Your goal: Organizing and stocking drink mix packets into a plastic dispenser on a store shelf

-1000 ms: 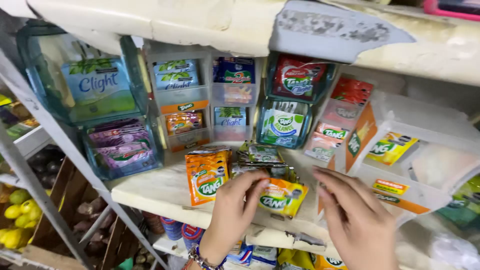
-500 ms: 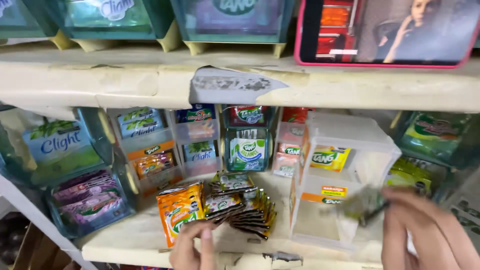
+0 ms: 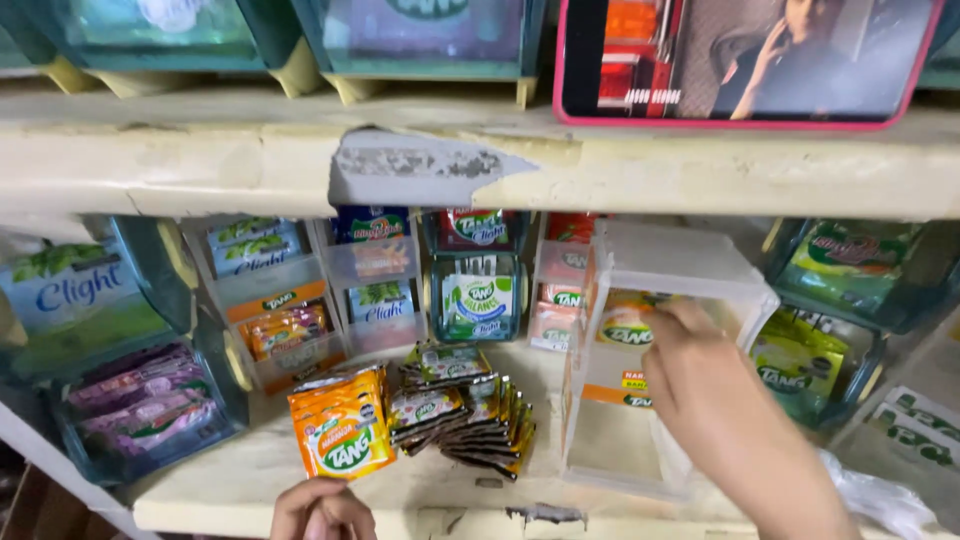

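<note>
Nearest, the left hand (image 3: 320,512) rests loosely curled and empty just below the orange sachets (image 3: 343,435), while farther in the right hand (image 3: 712,400) reaches into the clear dispenser box (image 3: 680,300), its grasp hidden

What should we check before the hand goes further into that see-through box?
1. Right hand at the clear dispenser box: ok.
2. Right hand holding anything: cannot tell, blurred.
3. Left hand clear of the orange sachets: ok, at shelf edge.
4. Fanned sachet pile lying flat beside the box: ok.
5. Room in the box's lower part: ok, looks empty.
</note>
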